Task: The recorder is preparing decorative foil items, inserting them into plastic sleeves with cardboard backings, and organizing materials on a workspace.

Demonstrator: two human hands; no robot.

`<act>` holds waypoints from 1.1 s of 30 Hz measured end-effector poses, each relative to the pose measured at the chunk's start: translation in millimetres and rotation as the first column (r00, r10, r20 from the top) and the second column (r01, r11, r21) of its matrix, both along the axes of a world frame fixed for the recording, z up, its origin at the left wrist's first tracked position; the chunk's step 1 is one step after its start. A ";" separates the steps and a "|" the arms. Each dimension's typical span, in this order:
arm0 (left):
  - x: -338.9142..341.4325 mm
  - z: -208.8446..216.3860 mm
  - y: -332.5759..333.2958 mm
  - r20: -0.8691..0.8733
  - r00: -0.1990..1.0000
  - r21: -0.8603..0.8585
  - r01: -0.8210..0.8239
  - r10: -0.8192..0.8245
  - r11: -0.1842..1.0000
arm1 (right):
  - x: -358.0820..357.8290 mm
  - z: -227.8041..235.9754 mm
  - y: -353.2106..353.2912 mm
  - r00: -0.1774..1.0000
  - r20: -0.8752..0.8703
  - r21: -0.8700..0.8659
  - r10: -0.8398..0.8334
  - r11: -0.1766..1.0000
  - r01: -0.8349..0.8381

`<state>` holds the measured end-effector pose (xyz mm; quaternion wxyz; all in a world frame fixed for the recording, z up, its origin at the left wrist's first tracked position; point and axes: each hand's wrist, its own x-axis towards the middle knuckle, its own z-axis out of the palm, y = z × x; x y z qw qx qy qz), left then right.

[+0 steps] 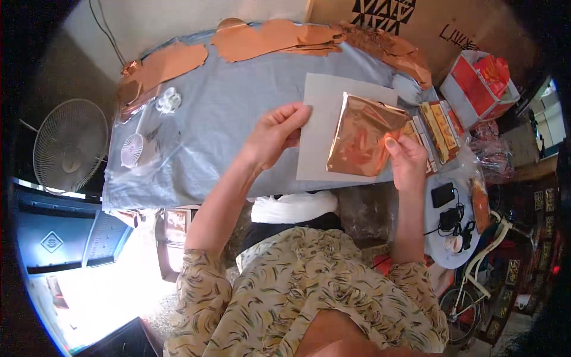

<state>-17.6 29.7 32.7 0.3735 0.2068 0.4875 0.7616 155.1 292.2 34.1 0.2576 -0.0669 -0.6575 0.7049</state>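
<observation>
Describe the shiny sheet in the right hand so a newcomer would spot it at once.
Start from the big grey-covered table; above its right half, the left hand holds a white sheet. Overlapping that is the shiny sheet, its right side pinched by the right hand. It is copper-coloured and mirror-like; the white sheet is larger and matte.

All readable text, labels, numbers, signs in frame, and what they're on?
Brown cardboard, top right: large black lettering and bold pattern; wording not copied here.
Red bag: pale print, too blurred.
Yellow-and-red packet: print too small.
Blue panel, left: diamond emblem, unreadable.
Gold marks, lower right: too small.
Copper foil, pale sheet: none visible.
</observation>
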 end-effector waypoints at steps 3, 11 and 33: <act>11.1 -0.8 -11.4 -0.038 0.999 0.000 0.027 -0.027 1.000 | 4.2 -0.2 -2.7 1.000 0.000 -0.035 0.005 0.999 -0.005; 35.6 -14.9 -1.3 -0.354 0.928 -0.054 -0.140 0.112 0.989 | 24.9 7.1 -16.9 0.995 0.027 0.104 -0.092 0.991 0.089; 44.4 -49.0 37.6 -0.307 0.947 -0.036 0.090 -0.097 0.995 | 29.0 8.5 63.1 0.982 -0.056 -0.005 -0.180 0.984 0.180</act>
